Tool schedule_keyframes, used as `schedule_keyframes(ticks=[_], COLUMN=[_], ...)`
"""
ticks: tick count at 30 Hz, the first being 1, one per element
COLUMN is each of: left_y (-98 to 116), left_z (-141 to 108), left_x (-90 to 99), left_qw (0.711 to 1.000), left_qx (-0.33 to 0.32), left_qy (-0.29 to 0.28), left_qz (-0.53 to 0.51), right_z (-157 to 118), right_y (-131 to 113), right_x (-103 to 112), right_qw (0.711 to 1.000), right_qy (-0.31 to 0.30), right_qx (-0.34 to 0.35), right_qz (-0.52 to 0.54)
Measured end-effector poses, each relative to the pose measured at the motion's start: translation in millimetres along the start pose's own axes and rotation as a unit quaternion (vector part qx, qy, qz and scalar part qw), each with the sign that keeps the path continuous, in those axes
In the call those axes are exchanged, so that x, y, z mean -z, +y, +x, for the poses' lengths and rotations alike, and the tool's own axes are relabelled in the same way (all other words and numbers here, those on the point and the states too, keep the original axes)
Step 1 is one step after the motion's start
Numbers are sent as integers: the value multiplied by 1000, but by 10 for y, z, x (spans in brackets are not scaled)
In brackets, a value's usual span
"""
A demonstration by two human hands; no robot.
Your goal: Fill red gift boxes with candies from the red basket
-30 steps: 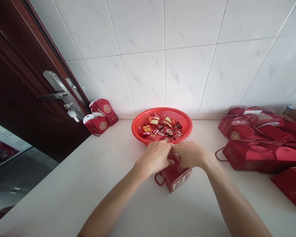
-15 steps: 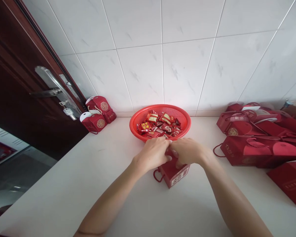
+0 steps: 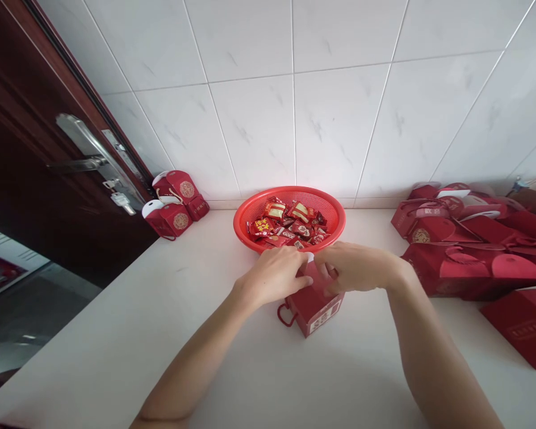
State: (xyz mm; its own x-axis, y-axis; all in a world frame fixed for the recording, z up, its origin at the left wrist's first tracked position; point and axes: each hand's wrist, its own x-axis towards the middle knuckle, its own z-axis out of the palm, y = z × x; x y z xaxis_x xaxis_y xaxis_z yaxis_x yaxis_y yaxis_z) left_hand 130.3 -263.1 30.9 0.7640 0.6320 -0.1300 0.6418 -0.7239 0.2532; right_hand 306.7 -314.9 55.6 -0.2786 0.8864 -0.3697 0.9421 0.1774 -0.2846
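A small red gift box with a cord handle at its left side and a white printed panel on its near face stands on the white tabletop. My left hand is curled over its left top edge, thumb pressed along the red card, with a white flap edge showing beside the fingertips. At the right top edge my right hand grips the box with bent fingers. Its fingertips are partly hidden. Just behind both hands sits a red plastic basket holding several wrapped sweets.
Two closed red boxes stand at the left back, near a dark door with a metal handle and keys. Many red boxes are piled along the right side. A tiled wall rises behind the table.
My right hand has shifted slightly right and opened a gap from the left hand, showing more of the box top. My left hand and the box stay almost in place.
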Motion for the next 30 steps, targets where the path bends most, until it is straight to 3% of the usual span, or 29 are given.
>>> schedule_keyframes(ticks=[7,15,23,30], left_y=[29,61,82,16], left_z=[19,30,21,-16], left_x=[-29,-73,-30,37], left_qw=[1000,999,999,999], left_qx=[-4,-7,24,-35], left_qy=[11,9,12,-10], left_qz=[29,51,35,-21], right_z=[-250,-191,-51,110], right_y=[92,152,96,66], right_x=[88,102,37,-24], right_qw=[998,992,1000,999], right_qy=[13,-46,5,-8], right_qx=[6,68,-12,-34], right_qz=[63,91,12,-4])
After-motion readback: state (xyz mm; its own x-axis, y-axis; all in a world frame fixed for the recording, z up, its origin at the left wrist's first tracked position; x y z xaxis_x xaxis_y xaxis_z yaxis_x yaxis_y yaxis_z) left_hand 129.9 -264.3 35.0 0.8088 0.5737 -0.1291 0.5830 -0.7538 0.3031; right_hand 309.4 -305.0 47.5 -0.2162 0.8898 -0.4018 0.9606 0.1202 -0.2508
